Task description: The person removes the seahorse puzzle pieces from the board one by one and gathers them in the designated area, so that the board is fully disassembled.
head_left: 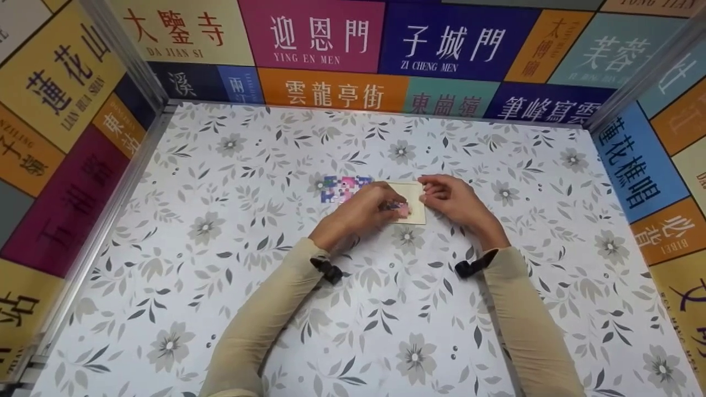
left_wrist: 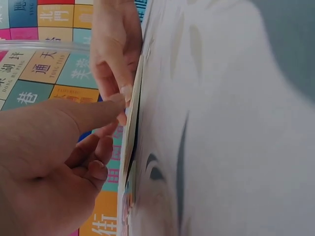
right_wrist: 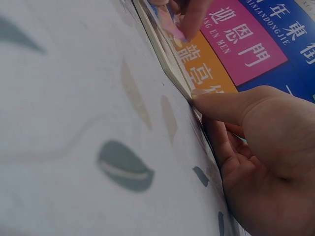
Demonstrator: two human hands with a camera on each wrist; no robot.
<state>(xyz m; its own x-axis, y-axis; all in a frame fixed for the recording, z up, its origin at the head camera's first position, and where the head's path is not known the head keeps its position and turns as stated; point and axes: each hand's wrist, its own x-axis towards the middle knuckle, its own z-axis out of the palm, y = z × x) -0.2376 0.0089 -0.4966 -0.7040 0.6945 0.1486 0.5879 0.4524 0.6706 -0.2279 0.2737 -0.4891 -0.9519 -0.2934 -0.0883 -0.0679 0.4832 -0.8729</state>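
Observation:
A shallow cream puzzle tray (head_left: 417,214) lies flat on the table. My left hand (head_left: 367,207) is over its left side, pinching a pink and blue puzzle piece (head_left: 403,210) between thumb and fingers. In the right wrist view that piece (right_wrist: 170,22) shows just above the tray. My right hand (head_left: 456,201) grips the tray's upper right corner, its thumb (right_wrist: 216,105) on the edge and its other fingers curled. Left of the tray sits a patch of colourful puzzle pieces (head_left: 341,186), partly hidden behind my left hand.
The tabletop (head_left: 265,309) wears a white floral cover. Upright panels (head_left: 325,38) printed with coloured blocks and lettering enclose the back and both sides. A black strap with a small device (head_left: 471,267) is on each wrist.

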